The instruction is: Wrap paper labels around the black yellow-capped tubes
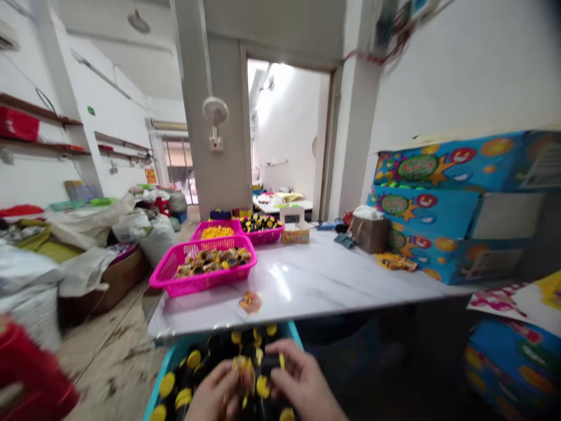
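Observation:
Both my hands are low in the view, over a teal bin [173, 356] full of black and yellow toy parts [205, 356]. My left hand [214, 392] and my right hand [298, 380] meet around a small yellow and black piece [248, 374], fingers curled on it. The picture is blurred by motion, so the exact hold is unclear. One small printed piece [250, 302] lies alone on the white table [333, 275] just beyond the bin.
Three pink baskets [199, 283] of small parts stand at the table's left. A tissue box [295, 225] and brown bag [370, 233] sit further back. Stacked blue printed cartons [456, 204] fill the right. Sacks [87, 234] and a red stool [30, 374] crowd the left floor.

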Demonstrator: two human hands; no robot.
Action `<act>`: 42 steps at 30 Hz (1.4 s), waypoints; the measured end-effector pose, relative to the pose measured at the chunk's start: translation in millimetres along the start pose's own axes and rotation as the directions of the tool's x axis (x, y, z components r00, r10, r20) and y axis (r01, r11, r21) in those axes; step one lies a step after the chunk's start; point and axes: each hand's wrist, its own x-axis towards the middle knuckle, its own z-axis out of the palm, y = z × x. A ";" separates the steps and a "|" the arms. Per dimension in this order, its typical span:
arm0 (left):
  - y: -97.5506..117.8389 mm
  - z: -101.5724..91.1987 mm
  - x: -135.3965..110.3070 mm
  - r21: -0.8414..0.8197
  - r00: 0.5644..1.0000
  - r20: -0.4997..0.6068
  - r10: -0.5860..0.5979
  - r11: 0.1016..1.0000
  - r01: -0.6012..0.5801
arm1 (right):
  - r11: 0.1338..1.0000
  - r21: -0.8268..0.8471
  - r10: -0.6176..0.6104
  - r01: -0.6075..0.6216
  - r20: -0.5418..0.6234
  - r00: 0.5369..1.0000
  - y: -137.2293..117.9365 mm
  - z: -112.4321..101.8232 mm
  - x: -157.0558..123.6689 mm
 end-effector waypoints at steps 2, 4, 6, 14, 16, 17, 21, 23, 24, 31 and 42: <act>-0.6 -2.0 2.7 -0.179 0.996 0.075 0.042 0.983 -0.028 | 0.991 0.130 0.042 -0.042 0.001 0.999 -8.2 -3.2 -0.3; 2.4 -0.9 5.1 -0.234 0.994 0.106 0.037 0.972 -0.012 | 0.963 0.267 0.049 -0.044 -0.011 0.999 -13.0 -8.2 1.3; 7.2 3.0 7.1 -0.261 0.991 0.128 0.025 0.965 0.010 | 0.942 0.331 0.063 -0.058 -0.006 0.998 -13.9 -12.1 2.1; 5.3 15.3 7.2 -0.298 0.976 0.217 0.002 0.953 0.064 | 0.979 0.202 0.046 -0.039 -0.030 0.999 -12.8 -10.4 1.1; 3.3 15.9 6.6 -0.303 0.976 0.220 -0.005 0.950 0.073 | 0.983 0.177 0.047 -0.038 -0.046 0.998 -13.0 -9.8 3.1; 3.0 16.1 6.2 -0.306 0.975 0.222 -0.006 0.949 0.076 | 0.986 0.162 0.049 -0.038 -0.061 0.997 -12.8 -9.7 4.0; 5.1 16.6 3.6 -0.298 0.973 0.231 0.019 0.953 0.052 | 0.999 0.040 0.016 -0.011 -0.125 0.992 -10.0 -7.2 4.3; 5.6 16.3 2.5 -0.293 0.974 0.224 0.016 0.955 0.052 | 0.999 -0.034 -0.032 0.027 -0.139 0.990 -8.1 -3.8 1.4; 5.2 16.0 1.9 -0.296 0.975 0.221 0.010 0.953 0.057 | 0.997 -0.058 -0.056 0.048 -0.143 0.988 -7.2 -1.5 -0.7; -1.9 11.0 -3.0 -0.371 0.973 0.230 -0.033 0.921 0.119 | 0.998 0.030 -0.058 0.060 -0.085 0.995 -5.4 11.2 -14.0; -8.5 6.3 -4.9 -0.433 0.959 0.281 -0.031 0.888 0.155 | 0.998 -0.057 0.007 -0.013 -0.109 0.994 0.0 6.1 -9.0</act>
